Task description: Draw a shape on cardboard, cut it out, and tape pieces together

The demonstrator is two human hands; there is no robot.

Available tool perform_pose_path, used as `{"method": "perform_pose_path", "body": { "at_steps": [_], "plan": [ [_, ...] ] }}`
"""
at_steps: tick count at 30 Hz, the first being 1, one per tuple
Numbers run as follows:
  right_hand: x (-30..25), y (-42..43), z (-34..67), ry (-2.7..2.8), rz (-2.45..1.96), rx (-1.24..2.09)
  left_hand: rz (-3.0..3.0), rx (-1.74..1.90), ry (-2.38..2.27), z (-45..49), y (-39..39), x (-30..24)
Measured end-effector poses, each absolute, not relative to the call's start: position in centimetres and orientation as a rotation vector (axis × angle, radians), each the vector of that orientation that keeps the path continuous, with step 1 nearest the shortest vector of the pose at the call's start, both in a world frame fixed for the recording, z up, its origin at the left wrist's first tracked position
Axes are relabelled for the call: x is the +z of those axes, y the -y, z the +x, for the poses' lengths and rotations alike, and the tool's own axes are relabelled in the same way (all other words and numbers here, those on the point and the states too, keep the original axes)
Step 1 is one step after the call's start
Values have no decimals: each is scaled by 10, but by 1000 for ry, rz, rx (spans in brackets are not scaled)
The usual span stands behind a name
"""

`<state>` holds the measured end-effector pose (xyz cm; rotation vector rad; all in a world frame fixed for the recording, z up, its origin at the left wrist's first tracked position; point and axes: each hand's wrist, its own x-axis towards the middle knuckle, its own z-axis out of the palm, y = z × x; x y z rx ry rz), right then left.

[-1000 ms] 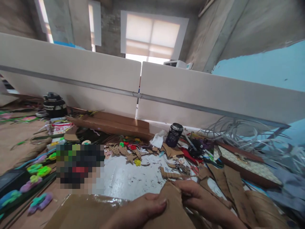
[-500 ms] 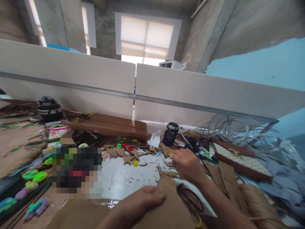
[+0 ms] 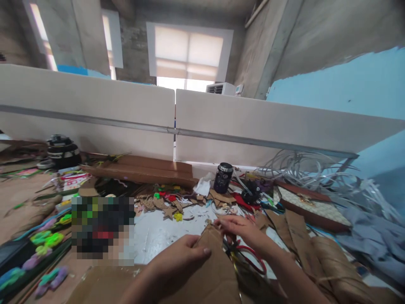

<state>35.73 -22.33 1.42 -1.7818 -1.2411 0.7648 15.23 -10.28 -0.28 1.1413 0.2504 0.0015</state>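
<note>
A piece of brown cardboard (image 3: 211, 264) stands tilted in front of me, with its narrow end pointing away. My left hand (image 3: 185, 257) grips its left side, thumb lying on the face. At the far tip, the bent fingers of my right hand (image 3: 238, 230) close on the cardboard's edge; some fingertips are hidden behind it. Below the right wrist lie scissors with red handles (image 3: 253, 255), partly covered by the forearm. A larger cardboard sheet (image 3: 104, 283) lies under the left forearm. Beyond the hands is a cardboard star (image 3: 169, 212) beside a yellow flower (image 3: 178, 217).
A dark can-shaped cup (image 3: 223, 178) stands at the back among cardboard scraps. To the right are a twine roll (image 3: 335, 264), a patterned handbag (image 3: 311, 204) and clear tubing (image 3: 300, 166). Colourful fuzzy flowers (image 3: 47, 238) lie left. A white partition (image 3: 95, 97) runs behind.
My right hand has come back from the scraps near the cup to the tip of the cardboard. My left hand still holds the piece. The view has shifted slightly.
</note>
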Motion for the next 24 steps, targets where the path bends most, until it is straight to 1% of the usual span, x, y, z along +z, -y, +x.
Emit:
{"method": "perform_pose_path", "body": {
  "at_steps": [3, 5, 10, 13, 16, 19, 24],
  "plan": [
    [2, 226, 341, 1107, -1618, 1002, 1348, -4, -337, 155, 97, 6],
    [-5, 225, 340, 998, -1533, 1032, 1416, 38, -406, 155, 86, 12],
    [-6, 227, 368, 751, -1369, 861, 1350, 300, -539, 140, 37, 25],
    [-5, 232, 390, 652, -1283, 740, 1169, 560, -625, 129, 8, 24],
    [-7, 237, 407, 570, -1210, 625, 980, 751, -651, 128, -3, 16],
    [-12, 237, 416, 510, -1158, 543, 883, 740, -599, 139, 15, 3],
    [-16, 234, 411, 506, -1138, 528, 880, 469, -481, 175, 70, -29]
  ]
}}
